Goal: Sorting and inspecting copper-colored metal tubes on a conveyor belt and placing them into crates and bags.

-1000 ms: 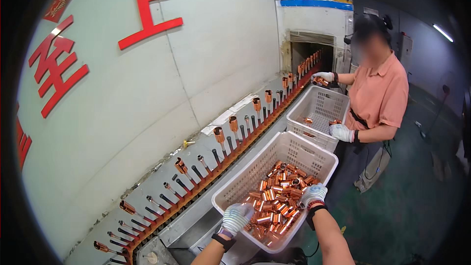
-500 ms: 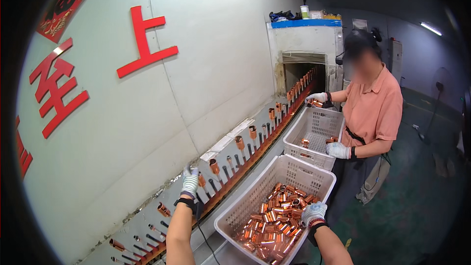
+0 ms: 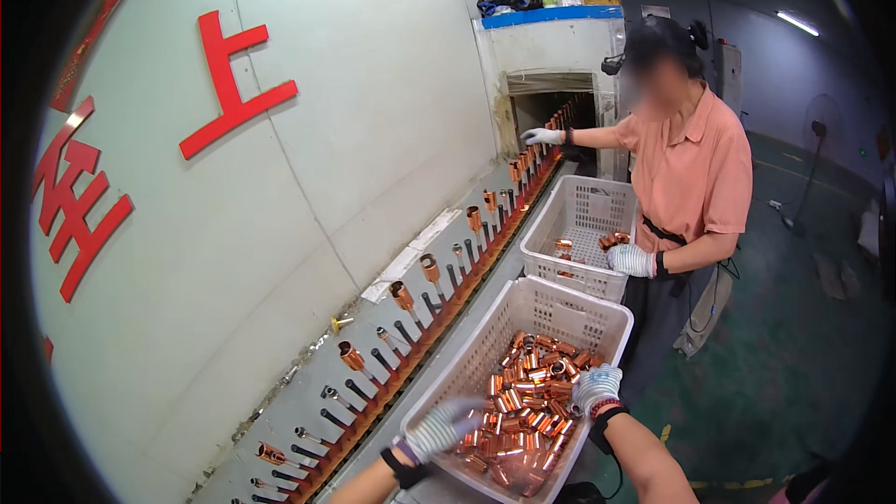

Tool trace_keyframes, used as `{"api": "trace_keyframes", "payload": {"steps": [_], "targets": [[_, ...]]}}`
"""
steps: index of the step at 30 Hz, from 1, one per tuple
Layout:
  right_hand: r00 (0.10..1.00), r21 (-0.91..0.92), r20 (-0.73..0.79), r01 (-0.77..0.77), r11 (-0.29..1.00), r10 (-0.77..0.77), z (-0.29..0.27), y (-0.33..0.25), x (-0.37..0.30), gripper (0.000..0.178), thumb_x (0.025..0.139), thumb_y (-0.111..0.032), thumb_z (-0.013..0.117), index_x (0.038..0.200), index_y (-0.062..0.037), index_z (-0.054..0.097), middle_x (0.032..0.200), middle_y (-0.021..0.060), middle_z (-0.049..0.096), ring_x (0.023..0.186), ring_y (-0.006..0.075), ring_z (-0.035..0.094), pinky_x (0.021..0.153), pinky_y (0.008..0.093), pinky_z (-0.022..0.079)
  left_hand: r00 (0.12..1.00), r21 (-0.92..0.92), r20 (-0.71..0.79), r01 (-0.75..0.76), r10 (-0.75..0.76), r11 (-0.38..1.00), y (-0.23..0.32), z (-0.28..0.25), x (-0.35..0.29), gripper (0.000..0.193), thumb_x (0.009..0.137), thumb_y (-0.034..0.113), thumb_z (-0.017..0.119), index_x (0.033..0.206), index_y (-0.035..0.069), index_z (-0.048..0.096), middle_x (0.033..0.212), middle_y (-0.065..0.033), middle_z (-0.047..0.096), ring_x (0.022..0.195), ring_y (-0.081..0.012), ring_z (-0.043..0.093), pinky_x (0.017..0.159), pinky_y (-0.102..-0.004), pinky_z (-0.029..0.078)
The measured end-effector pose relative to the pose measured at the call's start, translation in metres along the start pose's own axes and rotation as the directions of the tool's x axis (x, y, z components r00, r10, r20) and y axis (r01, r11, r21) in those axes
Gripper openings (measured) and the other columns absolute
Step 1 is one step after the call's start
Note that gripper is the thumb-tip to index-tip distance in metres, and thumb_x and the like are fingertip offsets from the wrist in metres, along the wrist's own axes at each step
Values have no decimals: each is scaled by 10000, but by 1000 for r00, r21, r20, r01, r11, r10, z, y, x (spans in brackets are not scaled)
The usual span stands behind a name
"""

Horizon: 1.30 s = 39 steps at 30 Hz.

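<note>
My left hand (image 3: 441, 431), in a striped white glove, is smeared by motion over the left rim of the near white plastic basket (image 3: 611, 317). Its fingers reach toward a heap of shiny copper pipe fittings (image 3: 523, 399) inside. At the basket's right side my gloved right hand (image 3: 595, 388) bends its fingers down against the heap; what they close on is hidden. Left of the basket runs a conveyor with a row of upright dark pegs (image 3: 408, 334). Copper sleeves, such as this copper sleeve (image 3: 401, 295), stand on some of them.
Across from me a co-worker (image 3: 695, 149) reaches one gloved hand (image 3: 544, 136) to the pegs near the tunnel opening (image 3: 574, 110). The other glove (image 3: 632, 260) rests in a second white basket (image 3: 532, 247) holding a few fittings. A pale wall (image 3: 373, 84) borders the conveyor.
My left hand has come from the conveyor pegs down to the near basket. My right hand stays at the fittings. The co-worker's far hand has moved from the second basket to the pegs.
</note>
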State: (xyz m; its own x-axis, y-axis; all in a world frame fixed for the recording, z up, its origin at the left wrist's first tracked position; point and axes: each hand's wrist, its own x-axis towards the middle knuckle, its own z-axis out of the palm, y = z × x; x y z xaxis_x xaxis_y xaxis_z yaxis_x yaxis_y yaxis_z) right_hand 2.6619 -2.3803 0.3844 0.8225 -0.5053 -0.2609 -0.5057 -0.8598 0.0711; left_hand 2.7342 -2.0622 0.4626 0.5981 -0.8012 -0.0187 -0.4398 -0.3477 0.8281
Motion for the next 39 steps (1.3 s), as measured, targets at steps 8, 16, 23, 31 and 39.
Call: {"api": "trace_keyframes", "payload": {"steps": [8, 16, 23, 31, 39], "targets": [[999, 28, -41, -5, 1000, 6, -5, -6, -6, 307, 878, -308, 543, 1061, -164, 744, 1062, 28, 723, 1068, 210, 631, 829, 451, 443, 538, -292, -827, -164, -163, 942, -169, -195, 118, 526, 942, 344, 593, 1318, -17, 516, 1148, -154, 601, 1071, -238, 573, 990, -336, 429], [986, 73, -166, -2, 997, 14, 19, 6, 2, 285, 874, -334, 555, 932, -151, 765, 951, 38, 731, 984, 221, 646, 788, 435, 447, 724, -155, -656, 146, -213, 977, -162, -150, 84, 228, 926, 216, 580, 1002, 29, 686, 699, -106, 650, 572, -247, 613, 518, -396, 504], [998, 34, -59, -14, 999, 16, 4, 5, -4, 283, 888, -290, 549, 1041, -163, 749, 1063, 22, 727, 1060, 206, 624, 834, 441, 434, 1000, 130, -4, -2, 2, 992, -48, 24, 15, 425, 948, 393, 565, 1224, 82, 653, 1176, -113, 678, 1233, -286, 535, 1148, -457, 260], [997, 25, -71, -26, 999, 28, 7, -1, -1, 285, 874, -264, 553, 1063, -171, 744, 1074, 21, 722, 1086, 210, 617, 864, 444, 424, 948, 377, -195, -165, 252, 911, -90, 73, -15, 264, 872, 248, 633, 1052, 72, 713, 712, -130, 665, 762, -324, 662, 994, -425, 457], [999, 20, -45, -25, 999, 26, 3, 0, 4, 279, 878, -291, 563, 1052, -172, 747, 1086, 16, 716, 1099, 213, 610, 870, 443, 426, 916, 446, -287, -132, 281, 886, -88, 74, -14, 218, 853, 219, 658, 1019, 91, 717, 750, -162, 668, 783, -356, 661, 914, -432, 508]]}}
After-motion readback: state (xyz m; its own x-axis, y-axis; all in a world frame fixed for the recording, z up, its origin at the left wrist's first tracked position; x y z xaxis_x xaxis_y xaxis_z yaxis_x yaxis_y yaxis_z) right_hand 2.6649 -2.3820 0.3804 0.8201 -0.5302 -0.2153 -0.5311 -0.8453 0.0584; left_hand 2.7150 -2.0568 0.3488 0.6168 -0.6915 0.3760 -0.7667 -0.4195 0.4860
